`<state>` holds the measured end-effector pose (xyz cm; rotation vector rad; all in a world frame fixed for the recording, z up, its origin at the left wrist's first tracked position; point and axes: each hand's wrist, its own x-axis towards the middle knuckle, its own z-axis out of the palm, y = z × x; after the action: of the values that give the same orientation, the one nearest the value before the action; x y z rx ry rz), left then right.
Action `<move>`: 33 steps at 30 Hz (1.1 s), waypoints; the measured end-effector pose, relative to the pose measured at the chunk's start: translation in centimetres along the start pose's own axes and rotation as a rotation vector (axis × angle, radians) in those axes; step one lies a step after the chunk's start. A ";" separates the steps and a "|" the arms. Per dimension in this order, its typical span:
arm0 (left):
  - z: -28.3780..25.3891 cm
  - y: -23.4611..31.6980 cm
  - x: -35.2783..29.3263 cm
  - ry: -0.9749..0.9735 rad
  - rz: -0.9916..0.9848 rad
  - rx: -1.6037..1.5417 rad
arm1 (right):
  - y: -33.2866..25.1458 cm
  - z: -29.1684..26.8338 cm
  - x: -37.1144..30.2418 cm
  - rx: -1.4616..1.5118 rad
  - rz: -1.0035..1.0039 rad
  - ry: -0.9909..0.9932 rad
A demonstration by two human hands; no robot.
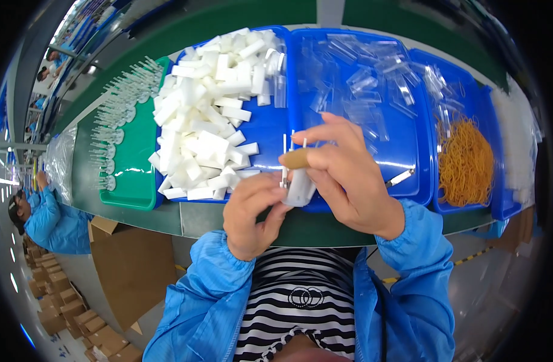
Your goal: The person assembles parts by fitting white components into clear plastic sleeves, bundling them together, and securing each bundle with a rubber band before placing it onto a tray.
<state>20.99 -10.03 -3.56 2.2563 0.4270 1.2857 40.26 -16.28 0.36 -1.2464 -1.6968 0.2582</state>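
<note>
A cloudy-white piece (300, 188) with thin white pins is right of the green tray (149, 199), clamped between the fingers of left hand (251, 206) and right hand (352, 178). The bench (204, 218) is dark green. Right of that tray: one white-block heap (198, 120), one orange rubber-band heap (466, 166).

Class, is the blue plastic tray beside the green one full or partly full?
Partly full: rectangular white blocks cover most of the blue plastic tray, but bare floor shows at its right.

No readable lettering, linked-ring emblem (306, 297) on striped shirt (300, 317)
</note>
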 end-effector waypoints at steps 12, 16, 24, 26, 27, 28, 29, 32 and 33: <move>-2.3 -0.3 -2.0 0.038 0.072 -0.003 | 2.7 2.8 7.6 -0.305 -0.047 -0.127; -2.2 -0.6 -2.3 0.042 0.114 -0.013 | 5.3 6.6 9.2 -0.433 -0.127 -0.207; -2.2 -1.0 -2.5 0.023 0.113 -0.054 | 2.4 3.3 8.8 -0.336 0.141 -0.277; -2.4 -1.0 -2.5 -0.010 0.096 -0.026 | -0.3 1.5 8.4 0.041 0.382 -0.197; -2.5 -1.0 -2.4 0.005 0.088 -0.022 | -1.1 1.2 7.6 0.030 0.391 -0.204; -2.4 -1.1 -2.1 0.011 0.084 -0.036 | -1.9 0.8 6.6 0.182 0.432 -0.165; -2.4 -1.0 -1.9 0.008 0.064 -0.012 | -2.7 0.5 5.6 0.333 0.472 -0.126; -2.0 -1.0 -0.9 0.014 0.033 0.019 | -3.8 1.1 2.6 0.216 0.238 -0.169; -1.7 -1.1 -0.7 -0.005 0.047 0.031 | -4.0 1.2 2.1 0.211 0.237 -0.176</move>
<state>19.11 -9.05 -3.94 2.3074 0.3964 1.3053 36.89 -15.91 3.59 -1.2950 -1.6187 0.6899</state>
